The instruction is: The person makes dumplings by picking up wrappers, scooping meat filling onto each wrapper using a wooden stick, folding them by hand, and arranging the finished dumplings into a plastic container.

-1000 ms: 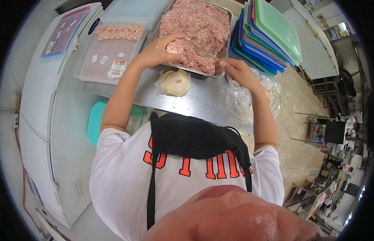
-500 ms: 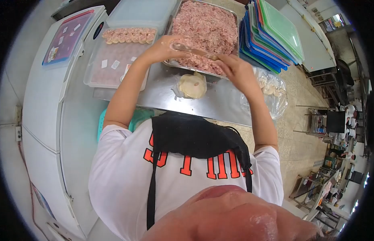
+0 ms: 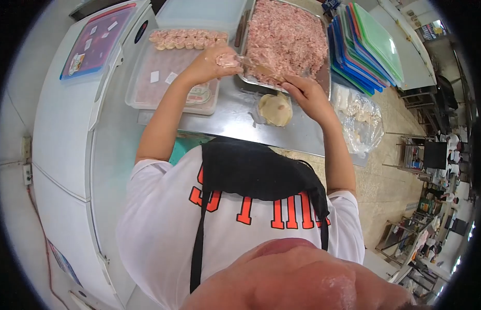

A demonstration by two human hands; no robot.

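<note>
My left hand [image 3: 209, 66] is curled around a dumpling wrapper with pink meat filling [image 3: 227, 60], at the near left corner of a metal tray [image 3: 331, 85]. My right hand [image 3: 307, 98] grips a thin flat spatula [image 3: 263, 71], whose far end reaches toward the wrapper. Ground meat [image 3: 287, 39] is heaped in the tray. Just below the tray, a stack of round pale dumpling wrappers [image 3: 275, 110] rests on the steel table [image 3: 235, 121]. The exact contact between spatula and filling is too small to make out.
Left of the tray, a row of formed dumplings [image 3: 188, 39] sits on a lidded plastic box [image 3: 173, 67]. Coloured plastic lids [image 3: 362, 49] are stacked on the right, above a clear plastic bag [image 3: 356, 116] of pale pieces. A white freezer [image 3: 64, 139] flanks the left side.
The view has shifted, so the table and tray appear farther right. My left hand has turned, showing the pink filling in its grasp. The spatula stays in my right hand.
</note>
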